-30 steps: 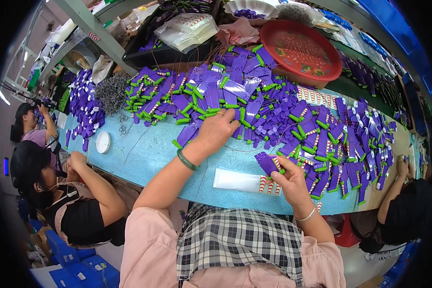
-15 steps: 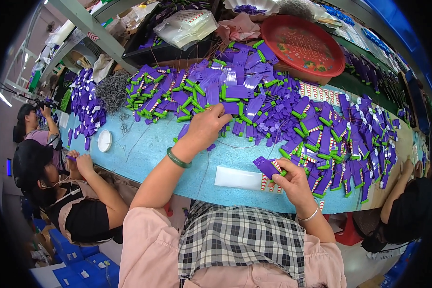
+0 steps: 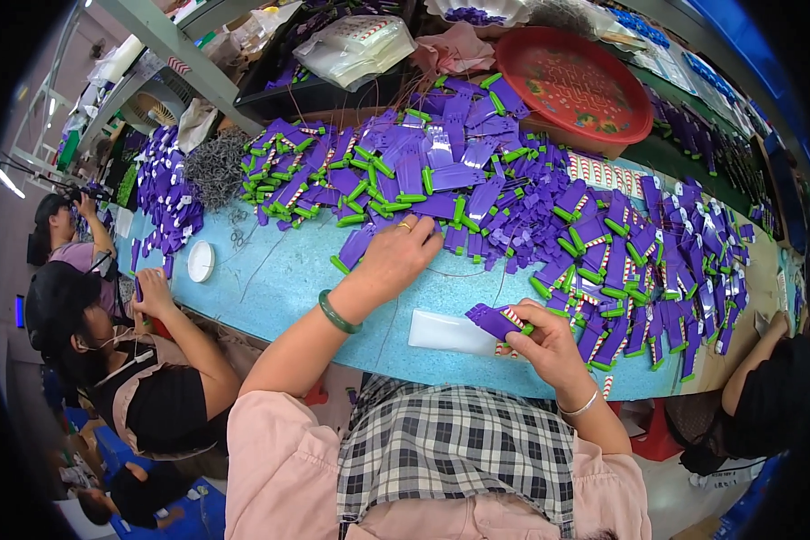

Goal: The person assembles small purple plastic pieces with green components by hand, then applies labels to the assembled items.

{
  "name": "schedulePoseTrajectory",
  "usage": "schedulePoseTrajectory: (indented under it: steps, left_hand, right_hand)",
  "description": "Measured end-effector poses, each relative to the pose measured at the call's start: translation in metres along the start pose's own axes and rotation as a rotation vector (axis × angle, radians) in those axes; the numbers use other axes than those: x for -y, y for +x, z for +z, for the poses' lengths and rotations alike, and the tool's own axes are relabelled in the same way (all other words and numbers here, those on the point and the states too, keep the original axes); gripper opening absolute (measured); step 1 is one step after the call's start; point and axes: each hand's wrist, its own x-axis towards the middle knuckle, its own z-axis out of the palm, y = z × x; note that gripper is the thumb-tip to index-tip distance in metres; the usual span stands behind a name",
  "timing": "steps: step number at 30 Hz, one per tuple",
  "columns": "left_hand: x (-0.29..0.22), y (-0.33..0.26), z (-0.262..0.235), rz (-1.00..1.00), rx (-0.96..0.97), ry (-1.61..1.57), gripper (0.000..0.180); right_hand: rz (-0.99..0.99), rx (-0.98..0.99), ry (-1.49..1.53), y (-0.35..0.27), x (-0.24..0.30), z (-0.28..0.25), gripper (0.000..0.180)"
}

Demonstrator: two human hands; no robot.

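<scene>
Purple and green, a flat piece (image 3: pixel 489 320) is pinched in the person's right hand (image 3: pixel 547 345), with a red-and-white striped sticker (image 3: pixel 515 320) on it. A white sheet (image 3: pixel 445 331) lies just below, on the blue table (image 3: pixel 279 292). The left hand (image 3: pixel 392 259) touches a big heap (image 3: pixel 450 162) of pieces; one cannot tell if it grips any. A frilly white bowl (image 3: pixel 513 13) holds purple bits. A red tray (image 3: pixel 558 76) has yellowish marks.
</scene>
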Motion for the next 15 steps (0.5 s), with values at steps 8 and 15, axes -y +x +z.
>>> schedulePoseTrajectory:
  steps: [8, 15]
  left_hand:
    - [0.002, 0.011, 0.006, 0.201, -0.054, -0.036, 0.018]
    - [-0.028, -0.002, 0.001, -0.319, -0.186, -0.906, 0.022]
  right_hand:
    - [0.029, -0.009, 0.006, -0.002, -0.002, -0.001, 0.029]
    - [-0.068, -0.144, -0.02, 0.001, -0.005, -0.001, 0.035]
